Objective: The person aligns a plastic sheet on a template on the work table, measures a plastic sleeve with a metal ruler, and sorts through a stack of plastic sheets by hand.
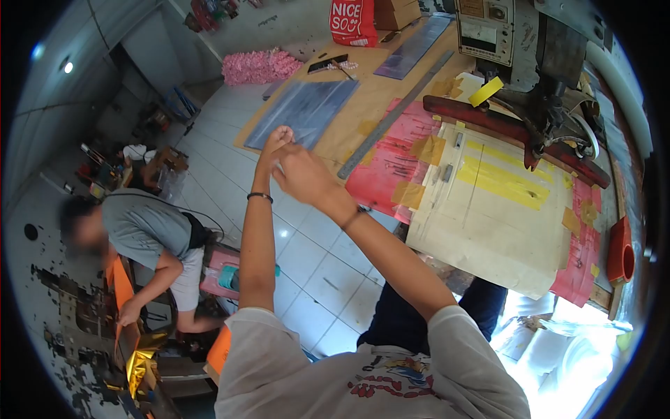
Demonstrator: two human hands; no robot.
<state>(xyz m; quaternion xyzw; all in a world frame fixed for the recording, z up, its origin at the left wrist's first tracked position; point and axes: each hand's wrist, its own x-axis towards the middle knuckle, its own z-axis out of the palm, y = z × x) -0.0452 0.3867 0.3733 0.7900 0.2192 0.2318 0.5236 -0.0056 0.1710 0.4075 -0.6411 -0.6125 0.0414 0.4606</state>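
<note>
My left hand (278, 142) is raised at the near edge of the table, in front of a bluish clear sheet (307, 108). Close against it is my right hand (307, 178), its fingers bent and pressed together near the left hand's wrist side. Both hands look closed, and what they pinch, if anything, is too small to make out. To their right, a cream board (481, 230) with yellow tape strips (502, 178) lies over a red sheet (384, 167). A long metal ruler (398, 112) runs between the bluish sheet and the red one.
A machine head (551, 91) with a dark red bar (481, 126) stands over the board. Farther back are a red bag (351, 24), a phone (327, 63) and another clear sheet (412, 49). Pink material (258, 68) lies beyond the table. A seated person (150, 230) works at the left.
</note>
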